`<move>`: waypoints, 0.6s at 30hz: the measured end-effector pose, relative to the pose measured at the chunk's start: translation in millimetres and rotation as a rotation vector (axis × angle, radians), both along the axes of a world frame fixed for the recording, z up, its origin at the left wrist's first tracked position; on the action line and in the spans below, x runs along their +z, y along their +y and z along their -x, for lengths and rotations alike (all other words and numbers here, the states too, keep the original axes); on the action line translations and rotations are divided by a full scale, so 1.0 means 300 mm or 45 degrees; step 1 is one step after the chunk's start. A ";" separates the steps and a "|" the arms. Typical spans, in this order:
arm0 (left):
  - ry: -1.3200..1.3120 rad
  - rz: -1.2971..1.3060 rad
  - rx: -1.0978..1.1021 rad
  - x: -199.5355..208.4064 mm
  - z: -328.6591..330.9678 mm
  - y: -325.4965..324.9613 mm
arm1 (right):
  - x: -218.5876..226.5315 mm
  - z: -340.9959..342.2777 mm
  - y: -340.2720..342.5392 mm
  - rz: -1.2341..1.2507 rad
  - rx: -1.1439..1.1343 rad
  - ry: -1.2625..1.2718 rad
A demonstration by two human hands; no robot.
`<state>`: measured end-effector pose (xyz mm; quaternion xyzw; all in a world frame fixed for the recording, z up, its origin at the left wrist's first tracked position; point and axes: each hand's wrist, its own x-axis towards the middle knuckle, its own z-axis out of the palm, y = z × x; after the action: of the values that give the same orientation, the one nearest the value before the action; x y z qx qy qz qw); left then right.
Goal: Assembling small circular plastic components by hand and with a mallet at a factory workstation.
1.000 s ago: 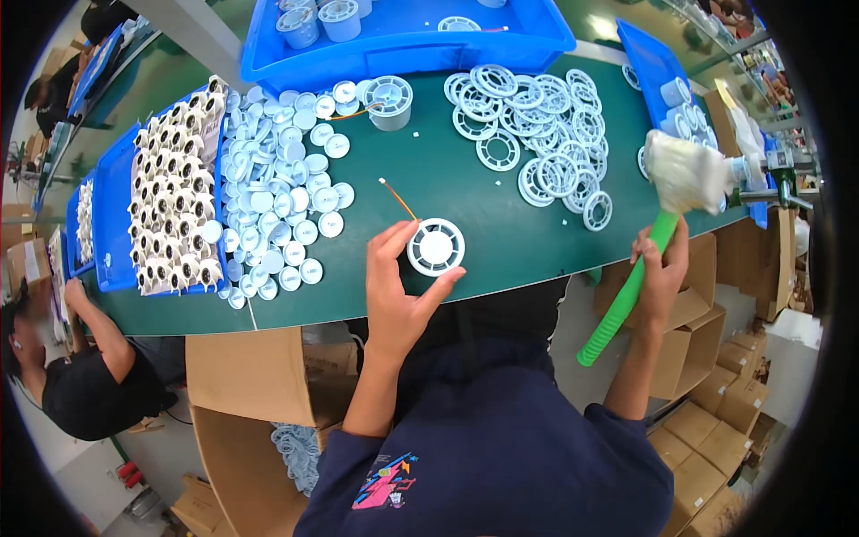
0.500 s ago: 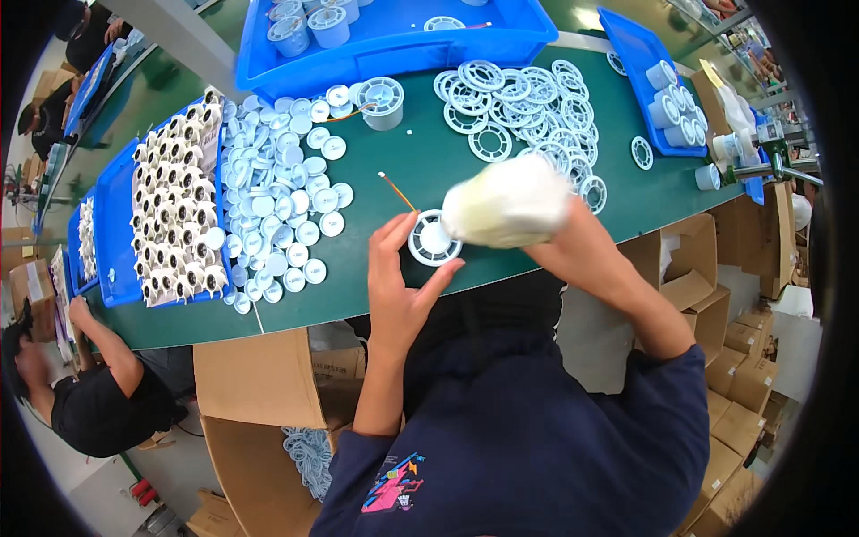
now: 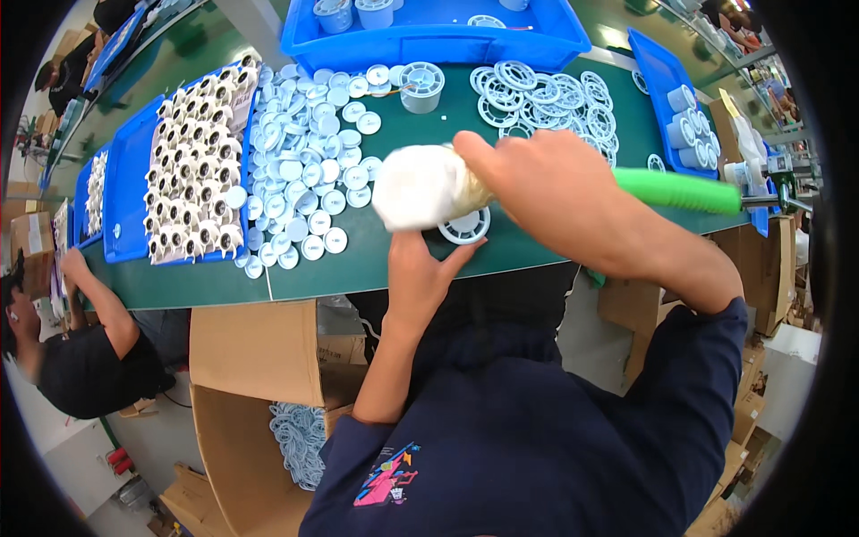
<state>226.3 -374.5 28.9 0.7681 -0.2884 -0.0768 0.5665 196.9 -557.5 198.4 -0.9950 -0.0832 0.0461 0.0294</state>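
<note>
My left hand [image 3: 419, 268] is on the green table's near edge, gripping a pale-blue round housing [image 3: 465, 228] with a spoked rim. Its thumb presses the near side; its other fingers are hidden behind the white head. My right hand [image 3: 555, 192] is closed around a tool [image 3: 416, 190] whose bulky head is wrapped in white and blurred by motion. A green ridged length, like a grip, sticks out on the other side of that fist. The white head hangs over the housing's left part; I cannot tell whether they touch.
Left lie many pale-blue discs [image 3: 309, 170] and a blue tray of white finned parts [image 3: 192, 170]. Spoked rings [image 3: 546, 98] lie beyond my hands, near a wired housing [image 3: 420, 87] and a large blue bin [image 3: 438, 49]. A cardboard box [image 3: 250, 447] stands below the edge. Another person sits left.
The white-headed tool has moved left, now covering my left fingers and part of the housing. My right elbow has swung outward, and the green length has come into view. My left hand keeps its hold.
</note>
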 end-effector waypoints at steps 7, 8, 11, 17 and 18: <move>-0.097 0.240 -0.099 -0.051 -0.007 0.014 | -0.059 0.150 0.054 0.058 0.000 -0.062; -0.030 0.179 -0.047 -0.025 -0.001 0.012 | -0.073 0.177 0.046 -0.026 0.034 -0.223; 0.013 0.079 -0.011 0.002 0.005 0.002 | -0.199 0.295 0.024 -0.163 -0.057 -0.320; 0.007 0.037 -0.025 -0.001 -0.010 0.005 | -0.284 0.392 -0.052 -0.537 -0.255 -0.565; 0.031 0.035 -0.026 0.004 -0.006 0.003 | -0.300 0.403 -0.048 -0.509 -0.421 -0.330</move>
<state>228.1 -373.6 30.1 0.7563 -0.2904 -0.0880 0.5796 75.9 -571.8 108.4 -0.9672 0.0697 -0.1043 0.2211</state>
